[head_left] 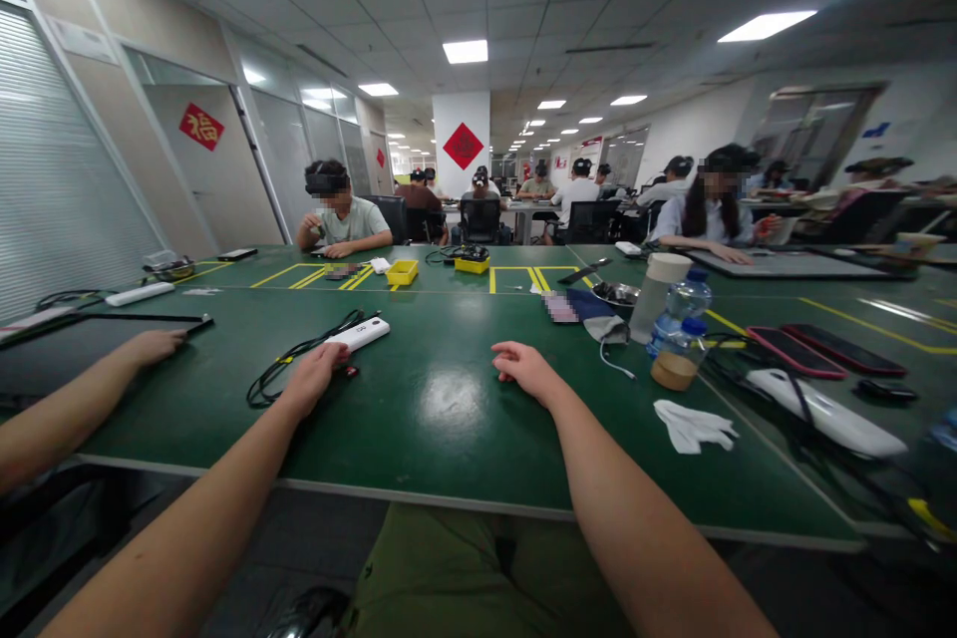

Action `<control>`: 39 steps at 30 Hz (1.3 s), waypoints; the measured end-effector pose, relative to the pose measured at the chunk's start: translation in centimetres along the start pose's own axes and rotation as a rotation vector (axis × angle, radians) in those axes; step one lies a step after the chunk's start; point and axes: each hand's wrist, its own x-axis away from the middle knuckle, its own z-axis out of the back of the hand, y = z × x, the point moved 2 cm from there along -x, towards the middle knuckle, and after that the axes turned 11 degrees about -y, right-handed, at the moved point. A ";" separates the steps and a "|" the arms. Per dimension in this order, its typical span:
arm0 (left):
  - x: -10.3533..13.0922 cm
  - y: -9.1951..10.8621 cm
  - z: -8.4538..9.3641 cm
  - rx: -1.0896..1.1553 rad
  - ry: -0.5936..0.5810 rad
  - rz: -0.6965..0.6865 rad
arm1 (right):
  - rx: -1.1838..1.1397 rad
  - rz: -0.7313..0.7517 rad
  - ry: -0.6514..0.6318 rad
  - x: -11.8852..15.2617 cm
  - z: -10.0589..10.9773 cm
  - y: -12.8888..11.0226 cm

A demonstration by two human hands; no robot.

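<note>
My left hand (314, 381) rests low over the green table with its fingers curled together at the near end of a white power bank (364, 333). A small dark red item (351, 372) shows beside its fingertips; what those fingers hold, if anything, is hidden. Black cable (265, 381) lies coiled left of that hand. Across a bare stretch of green tabletop (419, 459), my right hand (527, 372) hovers or rests with fingers loosely bent and apart, nothing visible in them.
At left, another person's hand (154, 347) touches a dark flat panel (67, 349). To the right stand plastic bottles (677, 359), a metal bowl (615, 293), white gloves (694, 426), phones (797, 352) and a white power bank (826, 411). Yellow trays (402, 273) sit farther back.
</note>
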 end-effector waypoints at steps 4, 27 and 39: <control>0.1 0.5 -0.8 0.436 -0.005 0.099 | 0.016 -0.001 -0.007 0.0 0.1 0.0; -1.3 14.0 -24.6 0.720 -0.416 -0.159 | 0.593 -0.160 0.217 1.0 2.1 -1.6; 1.0 13.9 -22.0 -0.456 -0.427 -0.510 | 0.545 -0.378 0.121 1.2 2.1 -1.1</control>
